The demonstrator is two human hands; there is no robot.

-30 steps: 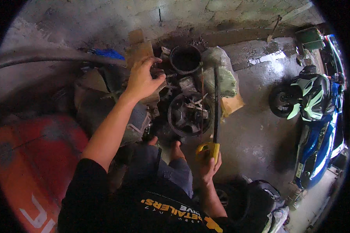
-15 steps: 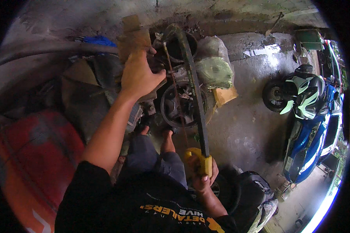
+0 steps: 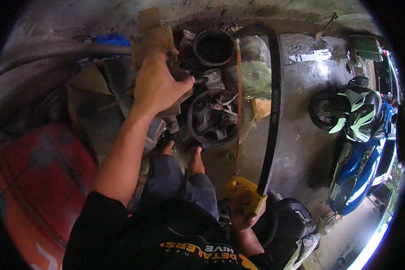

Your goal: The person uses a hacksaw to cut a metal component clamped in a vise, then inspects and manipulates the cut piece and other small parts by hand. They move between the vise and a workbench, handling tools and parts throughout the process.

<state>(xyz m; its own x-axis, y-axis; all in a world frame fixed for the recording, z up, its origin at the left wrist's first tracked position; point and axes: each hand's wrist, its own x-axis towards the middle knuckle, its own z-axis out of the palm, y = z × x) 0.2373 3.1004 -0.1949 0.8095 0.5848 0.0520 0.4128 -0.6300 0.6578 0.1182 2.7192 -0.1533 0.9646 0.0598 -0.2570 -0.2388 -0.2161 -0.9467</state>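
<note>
My left hand [image 3: 156,87] is at the upper middle, fingers bent over a worn brown board [image 3: 154,39] and thumb stretched out to the right. The board looks like wood, and part of it is hidden under the hand. Low on the right, my right hand [image 3: 244,204] is wrapped round the yellow handle of a bow saw [image 3: 276,94]. The saw's dark frame and thin rusty blade stand out away from me, to the right of the board and apart from it.
A spoked wheel [image 3: 213,119] and a black bucket [image 3: 214,47] lie beyond my feet. Nearby are a plastic-wrapped bundle [image 3: 253,67] and a cardboard piece [image 3: 261,108]. Two motorbikes stand right, one white-green [image 3: 355,110], one blue [image 3: 357,175]. A red-orange panel [image 3: 45,164] fills the lower left.
The saw has swung to the right, away from the board, so the wheel and bucket show more fully. My left hand stays on the board, almost unmoved.
</note>
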